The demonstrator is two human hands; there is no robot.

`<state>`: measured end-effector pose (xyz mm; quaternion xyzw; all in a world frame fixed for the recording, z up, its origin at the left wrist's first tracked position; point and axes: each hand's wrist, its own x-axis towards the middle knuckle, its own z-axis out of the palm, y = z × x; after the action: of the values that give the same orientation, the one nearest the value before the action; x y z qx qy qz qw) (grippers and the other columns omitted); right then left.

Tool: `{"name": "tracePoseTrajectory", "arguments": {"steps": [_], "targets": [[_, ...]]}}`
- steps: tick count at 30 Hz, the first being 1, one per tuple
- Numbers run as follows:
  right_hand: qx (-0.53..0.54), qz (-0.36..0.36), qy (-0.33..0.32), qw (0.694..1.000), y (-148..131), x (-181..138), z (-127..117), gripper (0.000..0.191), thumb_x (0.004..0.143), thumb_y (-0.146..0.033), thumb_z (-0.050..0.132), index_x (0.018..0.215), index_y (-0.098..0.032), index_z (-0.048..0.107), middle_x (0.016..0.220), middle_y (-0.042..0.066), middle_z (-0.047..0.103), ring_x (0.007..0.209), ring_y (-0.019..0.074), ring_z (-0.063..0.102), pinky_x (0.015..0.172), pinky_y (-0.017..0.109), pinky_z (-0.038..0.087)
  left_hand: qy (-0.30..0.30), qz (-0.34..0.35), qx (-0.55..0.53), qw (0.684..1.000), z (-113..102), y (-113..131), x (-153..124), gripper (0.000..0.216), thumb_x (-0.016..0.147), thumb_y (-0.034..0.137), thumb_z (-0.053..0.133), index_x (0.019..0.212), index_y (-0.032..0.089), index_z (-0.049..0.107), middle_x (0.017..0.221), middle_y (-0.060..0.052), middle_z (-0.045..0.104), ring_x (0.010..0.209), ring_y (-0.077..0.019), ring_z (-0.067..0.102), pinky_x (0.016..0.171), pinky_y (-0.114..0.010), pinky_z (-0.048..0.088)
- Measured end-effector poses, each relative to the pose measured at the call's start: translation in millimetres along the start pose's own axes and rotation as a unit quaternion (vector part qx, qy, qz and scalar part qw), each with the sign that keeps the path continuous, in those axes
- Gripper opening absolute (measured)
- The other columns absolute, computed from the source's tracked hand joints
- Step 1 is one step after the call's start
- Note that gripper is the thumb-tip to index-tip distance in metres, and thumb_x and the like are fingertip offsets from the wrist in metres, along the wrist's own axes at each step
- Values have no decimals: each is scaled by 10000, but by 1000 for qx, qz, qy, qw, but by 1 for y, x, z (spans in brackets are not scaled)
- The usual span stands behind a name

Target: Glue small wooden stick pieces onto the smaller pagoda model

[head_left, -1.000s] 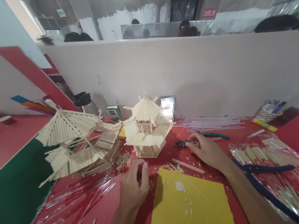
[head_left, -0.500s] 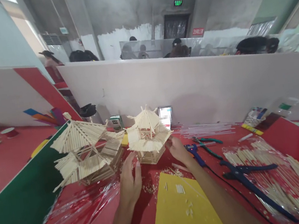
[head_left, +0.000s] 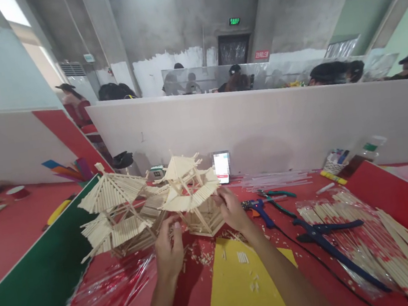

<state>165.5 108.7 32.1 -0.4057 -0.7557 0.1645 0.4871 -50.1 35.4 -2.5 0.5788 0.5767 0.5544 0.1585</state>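
A small two-tiered pavilion model (head_left: 191, 195) of thin wooden sticks leans to the left, with its roof tipped and its open lower frame facing me. My right hand (head_left: 233, 210) grips its right side, fingertips partly hidden behind the sticks. At the lower left of the model, my left hand (head_left: 169, 246) has its thumb and curled fingers at the base; the exact contact is partly hidden. Close by on the left stands a larger stick pavilion (head_left: 112, 191), upright. Below the hands lies a yellow sheet (head_left: 242, 294) with short cut sticks (head_left: 243, 257).
A glue gun (head_left: 260, 211), green-handled pliers (head_left: 277, 203) and a blue-handled cutter (head_left: 326, 242) lie to the right. Bundled sticks (head_left: 372, 241) lie beyond them. A phone (head_left: 222, 167) leans against the white partition (head_left: 280, 127). A green board (head_left: 43, 282) edges the left side.
The small pavilion has turned and tipped leftward, showing more of its lower frame. Both hands have shifted with it. The whole view has moved slightly.
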Motion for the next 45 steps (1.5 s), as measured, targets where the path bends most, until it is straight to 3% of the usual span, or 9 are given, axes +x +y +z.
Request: {"name": "tracePoseTrajectory", "arguments": {"steps": [9, 14, 21, 32, 39, 45], "targets": [[-42, -5, 58, 997, -12, -7, -8, 179, 968, -282, 443, 951, -204, 602, 906, 80, 614, 865, 234, 561, 785, 356, 445, -32, 37, 22, 999, -4, 6, 2, 227, 964, 353, 466, 1070, 216, 613, 1055, -53, 671, 1008, -216, 630, 897, -342, 481], [-75, -9, 59, 995, -19, -3, -10, 172, 956, -253, 450, 896, -196, 600, 863, 72, 613, 843, 230, 556, 767, 345, 429, -10, 113, 75, 991, -9, 18, 1, 158, 955, 256, 473, 1031, 199, 600, 1027, -64, 622, 1017, -217, 581, 917, -367, 454], [-104, 23, 52, 993, -28, 2, -9, 185, 962, -261, 432, 843, -212, 565, 818, 54, 597, 815, 217, 545, 743, 325, 407, -110, 198, 87, 970, -20, 30, -2, 260, 928, 217, 514, 1166, 228, 617, 1128, -84, 604, 1101, -228, 559, 958, -380, 463], [-122, 65, 36, 990, -38, 8, -9, 209, 979, -307, 414, 859, -215, 558, 814, 60, 605, 788, 215, 550, 697, 311, 379, -157, 183, 109, 964, -18, 28, 5, 280, 932, 261, 555, 1210, 254, 588, 1212, -80, 613, 1178, -231, 549, 1030, -405, 443], [-141, 65, 53, 986, -38, 8, -8, 218, 975, -297, 418, 837, -208, 562, 748, 47, 587, 717, 203, 519, 633, 299, 332, -106, 167, 120, 973, -27, 24, 10, 286, 902, 289, 595, 1180, 228, 563, 1199, -87, 612, 1155, -234, 563, 1018, -401, 451], [-149, 60, 55, 985, -42, 8, -7, 230, 979, -305, 425, 818, -211, 561, 717, 38, 579, 673, 193, 505, 600, 294, 295, -100, 185, 141, 967, -27, 22, 10, 191, 915, 305, 571, 1087, 229, 605, 1115, -88, 650, 1090, -236, 597, 968, -422, 486]]}}
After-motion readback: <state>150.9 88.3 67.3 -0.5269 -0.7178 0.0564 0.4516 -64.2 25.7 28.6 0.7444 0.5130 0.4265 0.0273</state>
